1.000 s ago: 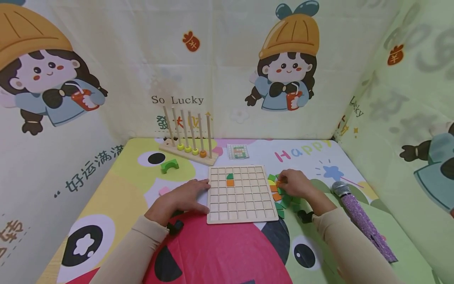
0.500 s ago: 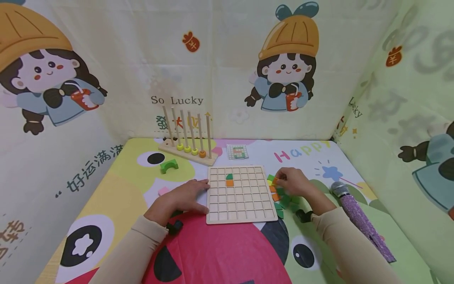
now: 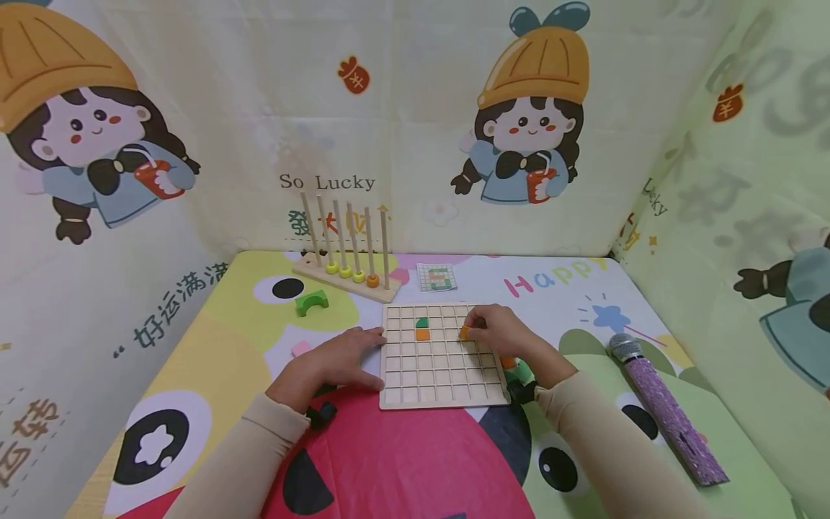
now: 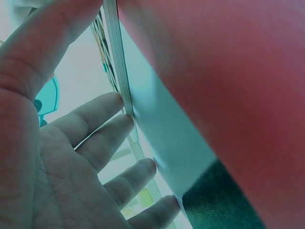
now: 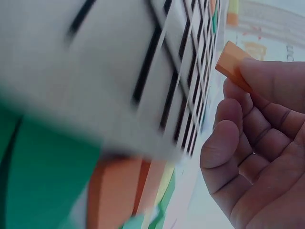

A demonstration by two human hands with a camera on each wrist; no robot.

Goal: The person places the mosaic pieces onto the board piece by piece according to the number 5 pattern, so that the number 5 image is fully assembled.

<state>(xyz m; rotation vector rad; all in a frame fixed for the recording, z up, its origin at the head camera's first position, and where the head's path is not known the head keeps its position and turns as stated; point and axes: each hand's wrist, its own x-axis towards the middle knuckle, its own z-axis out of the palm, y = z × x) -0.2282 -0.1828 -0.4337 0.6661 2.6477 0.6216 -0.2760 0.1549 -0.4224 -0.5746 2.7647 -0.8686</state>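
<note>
A square wooden grid board (image 3: 441, 371) lies on the table; a green tile (image 3: 422, 322) with a rounded corner sits in one cell, directly above an orange square tile (image 3: 423, 334). My left hand (image 3: 333, 358) rests at the board's left edge, fingers fairly straight, thumb and fingertips touching its side. Over the board's upper right part, my right hand (image 3: 506, 333) pinches another orange tile (image 5: 232, 62) between thumb and index finger. Loose green and orange tiles (image 3: 516, 369) lie beyond the board's right edge, partly hidden by the right hand and wrist.
Behind the board stand a wooden peg rack (image 3: 346, 280) with beads and a small printed grid card (image 3: 437, 277). A green arch block (image 3: 313, 303) lies at the left, and a glittery purple microphone (image 3: 671, 411) at the right. Patterned cloth walls enclose the table's back and sides.
My right hand has moved left from the loose tiles to above the board, carrying an orange tile. The left hand stays at the board's left edge.
</note>
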